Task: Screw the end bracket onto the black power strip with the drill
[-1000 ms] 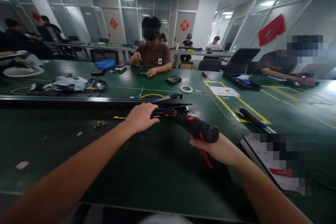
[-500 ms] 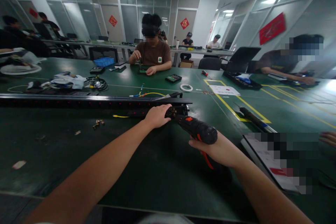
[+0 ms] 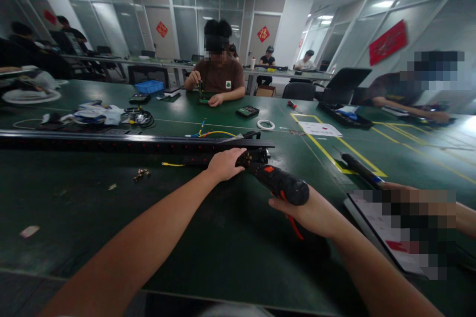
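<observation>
A long black strip housing lies across the green table, its open right end showing coloured wires and brass terminals. My left hand rests curled over that end, fingers pressed on the housing beside the terminals. My right hand grips a black and orange electric screwdriver, whose tip points up-left into the terminal block, close to my left fingers.
Small brass parts and a yellow wire lie left of my hand. A soldering iron and blurred papers sit at right, where another person's arm reaches in. Across the table a person works; cables and tape lie beyond.
My left hand slid right along the strip to its open end and stays there. The screwdriver tip closed in on the terminals. Another person's arm came in at the right edge.
</observation>
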Motion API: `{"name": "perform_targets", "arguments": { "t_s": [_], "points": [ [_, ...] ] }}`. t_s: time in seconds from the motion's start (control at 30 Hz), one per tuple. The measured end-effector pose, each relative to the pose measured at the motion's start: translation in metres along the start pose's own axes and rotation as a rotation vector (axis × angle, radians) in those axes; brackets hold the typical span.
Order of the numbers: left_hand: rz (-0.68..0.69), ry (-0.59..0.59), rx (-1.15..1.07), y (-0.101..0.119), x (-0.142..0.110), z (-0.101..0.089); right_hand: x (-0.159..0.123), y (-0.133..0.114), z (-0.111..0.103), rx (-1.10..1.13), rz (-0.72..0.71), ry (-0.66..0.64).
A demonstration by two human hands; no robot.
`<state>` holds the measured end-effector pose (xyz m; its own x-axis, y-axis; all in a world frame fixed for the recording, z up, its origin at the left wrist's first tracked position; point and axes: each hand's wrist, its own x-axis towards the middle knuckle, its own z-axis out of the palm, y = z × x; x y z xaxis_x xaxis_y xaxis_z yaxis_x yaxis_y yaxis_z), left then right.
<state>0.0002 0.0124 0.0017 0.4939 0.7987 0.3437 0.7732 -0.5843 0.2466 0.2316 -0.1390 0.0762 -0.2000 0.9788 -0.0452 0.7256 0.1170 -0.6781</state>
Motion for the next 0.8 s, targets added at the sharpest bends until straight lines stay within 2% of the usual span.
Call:
{"name": "perform_targets", "arguments": {
  "t_s": [0.5, 0.8],
  "points": [
    [-0.016, 0.015, 0.020, 0.001, 0.002, 0.000, -0.002, -0.015, 0.004, -0.045, -0.014, -0.033],
    [-0.013, 0.019, 0.021, 0.000, 0.001, 0.001, 0.000, -0.013, 0.003, -0.061, 0.008, -0.001]
  ]
}}
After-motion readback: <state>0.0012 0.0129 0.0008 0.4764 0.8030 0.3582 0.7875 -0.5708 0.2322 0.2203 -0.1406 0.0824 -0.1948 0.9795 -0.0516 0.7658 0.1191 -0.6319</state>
